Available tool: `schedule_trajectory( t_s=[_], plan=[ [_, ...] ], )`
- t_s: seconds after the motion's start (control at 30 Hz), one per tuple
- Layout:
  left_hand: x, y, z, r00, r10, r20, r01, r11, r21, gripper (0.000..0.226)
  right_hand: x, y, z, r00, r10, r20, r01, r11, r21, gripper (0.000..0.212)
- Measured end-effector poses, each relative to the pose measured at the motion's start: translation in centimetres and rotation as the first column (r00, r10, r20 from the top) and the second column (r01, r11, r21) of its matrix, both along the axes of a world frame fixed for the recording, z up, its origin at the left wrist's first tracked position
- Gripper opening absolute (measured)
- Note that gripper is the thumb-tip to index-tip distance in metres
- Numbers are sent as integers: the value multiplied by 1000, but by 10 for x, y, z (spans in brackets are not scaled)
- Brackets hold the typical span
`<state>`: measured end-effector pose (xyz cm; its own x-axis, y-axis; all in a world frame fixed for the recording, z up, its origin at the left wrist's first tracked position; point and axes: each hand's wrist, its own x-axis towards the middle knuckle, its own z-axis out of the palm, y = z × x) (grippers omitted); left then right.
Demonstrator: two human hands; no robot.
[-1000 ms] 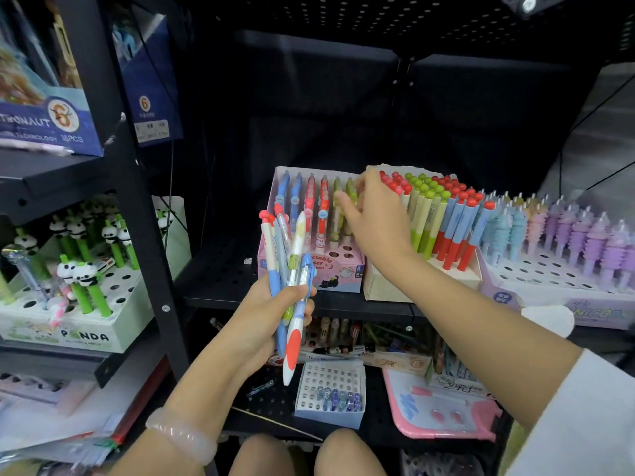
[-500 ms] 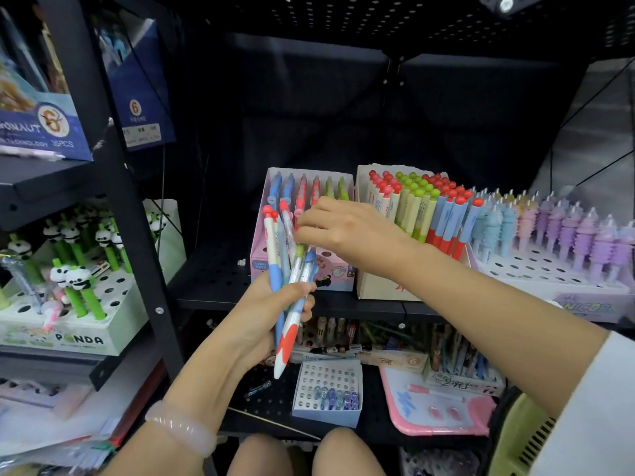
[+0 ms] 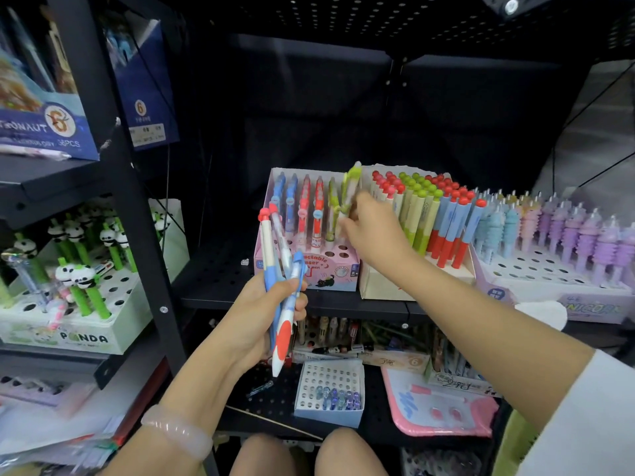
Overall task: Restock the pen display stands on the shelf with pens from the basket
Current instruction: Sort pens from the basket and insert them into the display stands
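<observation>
**A:** What's changed on your feed?

**B:** I see the right hand (image 3: 372, 231) has left the bundle and now pinches a green pen (image 3: 349, 190) over the pink display stand (image 3: 338, 273), at the green column on its right side. Half a second ago that hand was reaching into the bundle; a second ago it was up at the stand. The pen is blurred, so I can't tell whether its tip is in a hole yet.

**A:** And the other hand?

**B:** The left hand (image 3: 266, 314) has its fingers curled round a bunch of pens (image 3: 280, 269), blue and red ones, held upright in front of the shelf (image 3: 220, 283) (the bunch looks thinner than before, though I wouldn't swear to a count).

**A:** So it's going well?

**B:** I'd judge it's mid-cycle: one pen drawn, one being seated. The front holes of the pink stand are open, so there's room. The basket itself isn't clearly in my view.

**A:** Any risk?

**B:** Knocking the neighbouring red and green pens (image 3: 422, 214) just beside that hand.
</observation>
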<state>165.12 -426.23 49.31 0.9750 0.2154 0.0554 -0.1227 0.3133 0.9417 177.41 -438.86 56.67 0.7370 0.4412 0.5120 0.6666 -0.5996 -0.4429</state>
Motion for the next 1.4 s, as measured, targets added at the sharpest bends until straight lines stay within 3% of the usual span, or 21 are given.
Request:
schedule_trajectory(
  t_s=[0.17,0.33,0.4,0.5,0.57,0.67,0.73,0.8,0.87,1.0,1.03,1.1,1.17,1.2,1.3,1.4],
  plan=[
    [-1,2,-4,1000,-5,-4,5,1000,-5,8,5,0,-12,984,-116,-133,114,993,-25,13],
    [-2,4,-7,1000,-14,-11,14,1000,-1,10,8,7,-8,960,-125,-251,107,991,-84,23],
    [-2,5,-7,1000,-16,-4,16,1000,1,10,8,7,-7,969,-133,-206,127,991,-43,26],
    [-1,8,-8,1000,-19,7,19,1000,-4,8,0,5,-5,987,-156,37,153,986,70,18],
    [-1,9,-9,1000,-20,20,20,1000,2,8,-2,3,-5,986,-144,77,135,984,115,19],
    [-1,10,-11,998,-36,47,36,999,7,26,4,4,-1,989,-139,46,138,990,32,14],
    [-2,10,-11,997,-41,63,40,999,12,41,10,7,8,988,-141,-62,137,989,-62,20],
    [-3,9,-11,996,-30,87,31,1000,-1,44,14,10,13,962,-170,-214,126,971,-204,33],
    [-4,9,-10,994,-5,113,7,1000,-13,44,13,12,8,943,-209,-258,135,951,-277,35],
    [-6,13,-9,989,72,130,-69,997,-32,48,-2,4,-4,979,-204,17,205,975,-84,28],
    [-6,14,-9,988,88,129,-84,996,-37,48,-11,3,-4,989,-150,1,150,989,-16,27],
    [-5,14,-8,985,103,140,-100,995,-28,42,-30,8,-5,973,103,-207,-91,994,65,25],
    [-3,12,-9,982,122,145,-118,992,-32,34,-47,16,-8,841,305,-447,-260,952,161,20],
    [-2,10,-9,980,144,141,-139,989,-39,30,-51,20,-8,797,344,-497,-275,939,208,17],
    [-3,12,-9,963,233,132,-225,971,-77,13,-47,27,7,780,385,-493,-225,908,353,10],
    [-9,20,-12,953,290,89,-280,954,-109,12,-34,32,38,920,309,-241,-166,863,477,9]
  ],
)
